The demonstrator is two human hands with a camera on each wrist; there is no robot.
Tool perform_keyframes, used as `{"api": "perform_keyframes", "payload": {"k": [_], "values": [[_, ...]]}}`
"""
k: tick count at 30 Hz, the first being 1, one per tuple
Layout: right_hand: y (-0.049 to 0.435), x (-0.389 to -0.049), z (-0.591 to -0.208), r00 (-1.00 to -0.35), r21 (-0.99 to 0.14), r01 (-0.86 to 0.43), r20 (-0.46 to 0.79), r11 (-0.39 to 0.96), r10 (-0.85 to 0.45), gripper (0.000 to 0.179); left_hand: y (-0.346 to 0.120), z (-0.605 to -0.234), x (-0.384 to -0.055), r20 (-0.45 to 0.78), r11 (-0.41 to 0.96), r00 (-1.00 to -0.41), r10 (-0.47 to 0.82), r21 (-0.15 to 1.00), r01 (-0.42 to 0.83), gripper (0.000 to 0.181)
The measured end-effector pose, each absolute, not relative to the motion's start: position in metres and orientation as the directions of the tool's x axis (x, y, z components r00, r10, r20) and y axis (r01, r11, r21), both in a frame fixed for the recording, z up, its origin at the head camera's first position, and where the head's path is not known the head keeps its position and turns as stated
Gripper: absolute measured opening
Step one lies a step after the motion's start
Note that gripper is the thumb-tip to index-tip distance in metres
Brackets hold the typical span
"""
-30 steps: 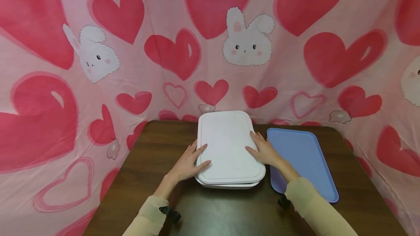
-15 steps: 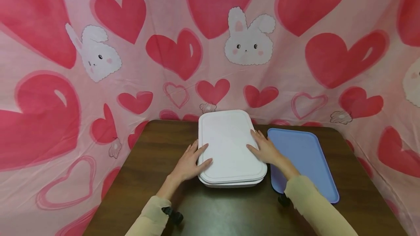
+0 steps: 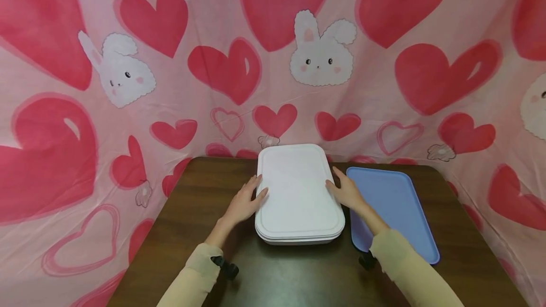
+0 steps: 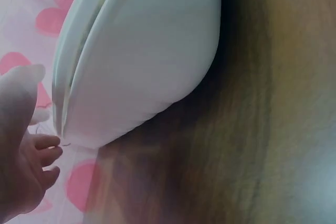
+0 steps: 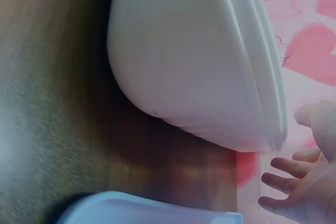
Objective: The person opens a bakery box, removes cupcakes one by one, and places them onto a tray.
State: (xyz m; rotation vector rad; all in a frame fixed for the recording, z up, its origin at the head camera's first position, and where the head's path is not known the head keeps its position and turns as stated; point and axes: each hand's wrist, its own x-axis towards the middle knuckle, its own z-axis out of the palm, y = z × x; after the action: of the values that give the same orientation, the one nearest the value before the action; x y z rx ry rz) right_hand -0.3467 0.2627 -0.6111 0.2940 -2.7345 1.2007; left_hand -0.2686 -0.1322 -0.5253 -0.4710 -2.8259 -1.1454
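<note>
A white lidded storage box [image 5: 173,51] stands at the middle of the table, its long side pointing away from me. Its flat white lid [image 3: 300,193] has rounded corners and covers the top. My left hand [image 3: 241,203] is at the left edge, thumb over the lid's rim and fingers along the side. At the right edge my right hand [image 3: 347,194] lies in much the same way, thumb by the rim. Both hands have loosely extended fingers and grip nothing. In the wrist views the fingers [image 4: 47,156] show near the lid's far end. The box's inside is hidden.
A shallow blue tray [image 3: 394,212] lies on the brown wooden table [image 3: 298,274], right of the box and partly under my right forearm. Behind the table hangs a pink cloth [image 3: 273,89] with hearts and rabbits. A dark wrist camera sits at each cuff.
Both hands have drawn outward from the lid's top to its edges. The lid's front edge, slightly raised and skewed before, now lies more evenly on the box.
</note>
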Motion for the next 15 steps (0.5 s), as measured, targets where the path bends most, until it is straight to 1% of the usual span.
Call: {"api": "perform_keyframes", "payload": {"k": [3,5,7,9,10,13,15], "values": [[0.263,-0.349,-0.607,-0.972,-0.694,-0.229,0.194,0.683,-0.13,0.086,-0.135,-0.53,-0.281,0.173,0.684,-0.945,0.278,0.655,0.321,0.075],[0.262,-0.347,-0.601,-0.971,-0.686,-0.233,0.196,0.689,-0.134,0.085,-0.14,-0.545,-0.294,0.193,0.681,-0.939,0.286,0.648,0.341,0.08],[0.257,-0.338,-0.588,-0.968,-0.68,-0.246,0.203,0.691,-0.144,0.081,-0.146,-0.567,-0.312,0.214,0.682,-0.936,0.279,0.643,0.35,0.082],[0.254,-0.335,-0.583,-0.97,-0.676,-0.236,0.208,0.698,-0.127,0.077,-0.152,-0.588,-0.329,0.235,0.685,-0.935,0.264,0.637,0.353,0.084],[0.254,-0.333,-0.58,-0.97,-0.678,-0.238,0.206,0.695,-0.131,0.078,-0.155,-0.599,-0.337,0.242,0.694,-0.935,0.259,0.627,0.354,0.084],[0.252,-0.333,-0.574,-0.974,-0.668,-0.221,0.19,0.71,-0.124,0.077,-0.16,-0.614,-0.355,0.237,0.713,-0.94,0.245,0.613,0.341,0.085],[0.253,-0.34,-0.579,-0.979,-0.656,-0.197,0.174,0.728,-0.108,0.078,-0.162,-0.622,-0.365,0.229,0.733,-0.943,0.241,0.594,0.332,0.088]]}}
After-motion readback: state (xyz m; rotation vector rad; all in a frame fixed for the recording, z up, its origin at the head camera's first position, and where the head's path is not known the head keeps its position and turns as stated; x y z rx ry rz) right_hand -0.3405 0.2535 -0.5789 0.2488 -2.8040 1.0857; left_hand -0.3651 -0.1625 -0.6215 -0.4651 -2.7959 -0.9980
